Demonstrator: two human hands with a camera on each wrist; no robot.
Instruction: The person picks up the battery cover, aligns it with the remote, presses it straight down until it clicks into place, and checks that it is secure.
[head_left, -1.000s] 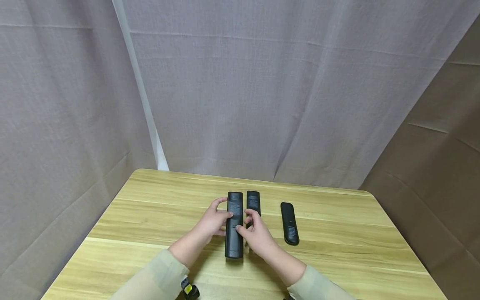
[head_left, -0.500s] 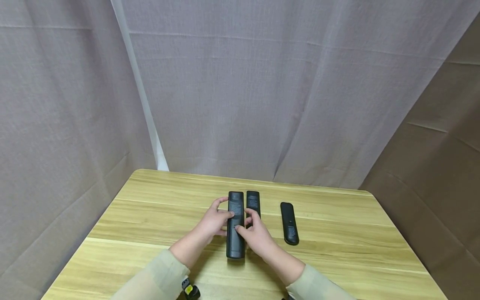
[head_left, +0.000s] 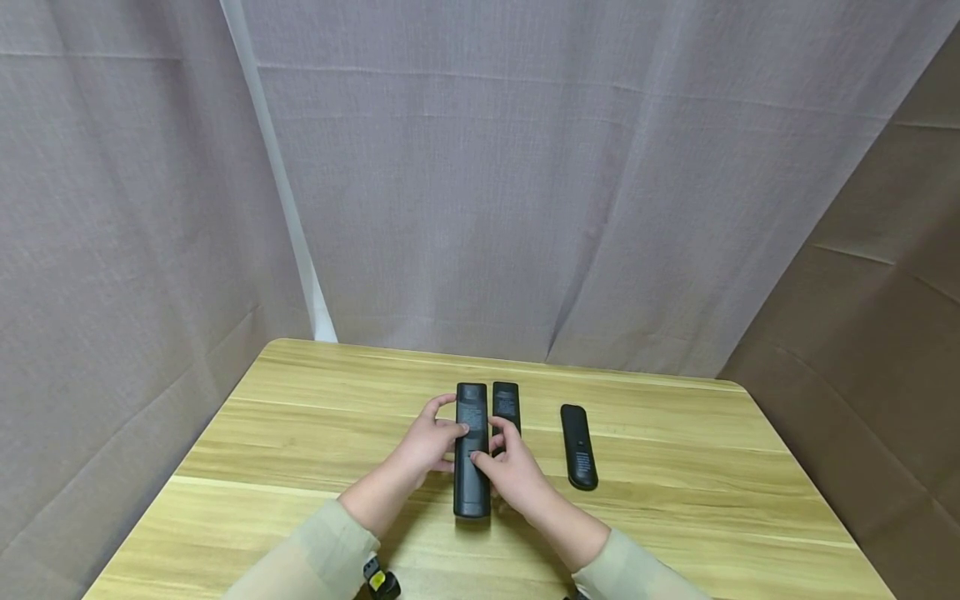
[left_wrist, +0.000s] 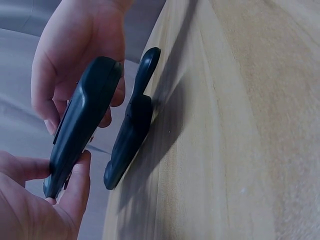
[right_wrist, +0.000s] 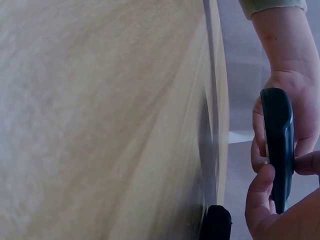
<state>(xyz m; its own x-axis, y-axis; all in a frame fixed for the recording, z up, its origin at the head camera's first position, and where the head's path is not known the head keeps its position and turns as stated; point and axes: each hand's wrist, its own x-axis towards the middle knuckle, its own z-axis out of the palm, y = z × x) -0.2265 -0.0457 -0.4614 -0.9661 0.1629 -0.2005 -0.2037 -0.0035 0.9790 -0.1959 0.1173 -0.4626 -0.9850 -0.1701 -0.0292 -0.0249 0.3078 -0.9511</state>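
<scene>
Both hands hold a black remote control [head_left: 472,487] back side up, raised over the table. My left hand [head_left: 426,442] grips its left side, thumb on the back and fingers below. From the right, my right hand [head_left: 517,477] pinches it, with the thumb pressed on the back near the small mark at the battery cover. In the left wrist view the remote control [left_wrist: 85,117] is edge-on between both hands, apart from the tabletop. The right wrist view shows the right thumb and a finger on opposite faces of the remote control [right_wrist: 279,135].
A second black remote control [head_left: 506,400] lies back up just right of the held one, partly hidden by the right hand. A third, round-ended remote control [head_left: 579,446] lies farther right on the wooden table [head_left: 675,517]. Grey curtains [head_left: 450,208] hang behind the table.
The held remote control has shifted slightly right and tilted a little over the last second. Both hands keep almost the same place, and the right thumb stays on the back.
</scene>
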